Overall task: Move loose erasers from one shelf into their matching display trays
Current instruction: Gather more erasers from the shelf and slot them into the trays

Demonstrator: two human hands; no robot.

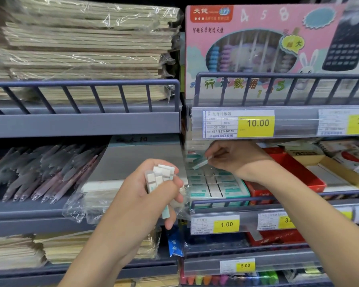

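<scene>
Right hand [234,156] pinches one eraser [201,163] between fingertips, just above the eraser tray [239,193] on the middle right shelf. Eraser's long axis runs low-left to high-right, tilted, its free end pointing left and down toward the rows of erasers already in the tray. Whether it touches those rows: cannot tell, blurred. Left hand [151,189] is curled round a bunch of loose erasers [160,176], white ends up, one more [166,212] hanging below the fingers. That hand sits left of the tray and nearer the camera, in front of the shelf divider.

Key relation: the tray lies right of and beyond the left hand, directly under the right hand, so the right hand is the nearer one for placing. Likely next move is lowering the pinched eraser flat into a row, aligned with its neighbours.

Readable writing: yellow price tags "10.00" [257,123], with "00140912" and "6971623466075" beside it; "1.00" [226,224] below the tray; "5.00" [245,265] lower down; partial "35." and "3." at right. Pink abacus box [257,48] above shows "4 5 8" and Chinese text. Eraser wrappers teal, print unreadable.
</scene>
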